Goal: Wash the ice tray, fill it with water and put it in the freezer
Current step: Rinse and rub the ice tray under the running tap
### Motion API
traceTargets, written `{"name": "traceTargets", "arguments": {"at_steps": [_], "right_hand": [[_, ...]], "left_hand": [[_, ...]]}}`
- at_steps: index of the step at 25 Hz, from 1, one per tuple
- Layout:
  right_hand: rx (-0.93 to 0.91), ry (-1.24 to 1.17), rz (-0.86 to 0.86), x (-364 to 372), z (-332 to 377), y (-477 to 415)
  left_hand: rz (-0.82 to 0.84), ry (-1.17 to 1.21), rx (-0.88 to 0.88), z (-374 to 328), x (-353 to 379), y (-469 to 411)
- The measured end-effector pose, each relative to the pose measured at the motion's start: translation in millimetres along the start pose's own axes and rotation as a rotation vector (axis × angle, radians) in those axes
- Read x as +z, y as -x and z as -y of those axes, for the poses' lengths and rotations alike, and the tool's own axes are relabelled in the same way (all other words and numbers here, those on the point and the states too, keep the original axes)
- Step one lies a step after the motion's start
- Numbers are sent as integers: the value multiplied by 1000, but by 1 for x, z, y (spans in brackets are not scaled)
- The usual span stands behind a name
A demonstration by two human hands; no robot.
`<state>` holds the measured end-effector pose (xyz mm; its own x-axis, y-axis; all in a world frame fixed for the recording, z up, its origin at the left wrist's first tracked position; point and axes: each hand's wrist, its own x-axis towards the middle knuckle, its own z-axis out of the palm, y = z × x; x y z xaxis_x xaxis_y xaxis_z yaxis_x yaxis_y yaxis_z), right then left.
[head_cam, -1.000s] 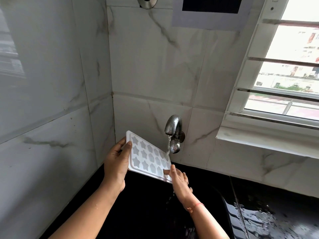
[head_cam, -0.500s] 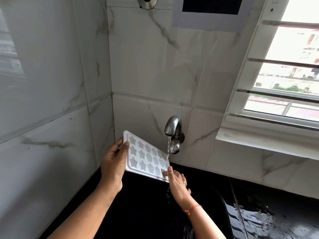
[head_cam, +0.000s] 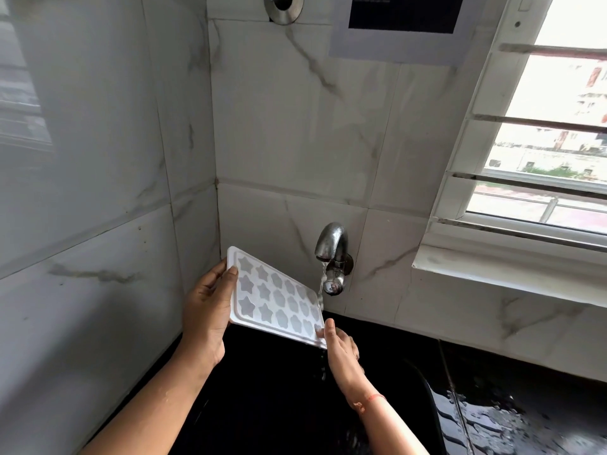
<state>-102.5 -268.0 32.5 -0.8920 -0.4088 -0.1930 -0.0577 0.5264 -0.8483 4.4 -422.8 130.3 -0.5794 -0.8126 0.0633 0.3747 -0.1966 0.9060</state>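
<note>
Ice tray (head_cam: pixel 276 297): tilted over the black sink (head_cam: pixel 262 405), star cells facing me, just left of the tap (head_cam: pixel 331 247).
Left hand (head_cam: pixel 207 310): gripping the tray's left edge, thumb on top.
Right hand (head_cam: pixel 341 353): pinching the near right corner, thumb on the rim.
Change: tray has slid slightly left; water stream (head_cam: pixel 322 284) now grazes only its right edge.
Meaning: probably still rinsing; filling not begun.

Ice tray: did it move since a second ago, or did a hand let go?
The left hand has drawn the ice tray a little to the left, so the water from the tap now runs down its right edge. Neither hand let go: the left still grips the left end, the right hand still pinches the near right corner. The tap still runs.
</note>
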Motion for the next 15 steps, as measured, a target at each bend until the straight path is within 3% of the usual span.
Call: {"name": "traceTargets", "arguments": {"at_steps": [15], "right_hand": [[25, 71, 17, -1, 0, 4]], "left_hand": [[17, 0, 20, -2, -1, 2]]}}
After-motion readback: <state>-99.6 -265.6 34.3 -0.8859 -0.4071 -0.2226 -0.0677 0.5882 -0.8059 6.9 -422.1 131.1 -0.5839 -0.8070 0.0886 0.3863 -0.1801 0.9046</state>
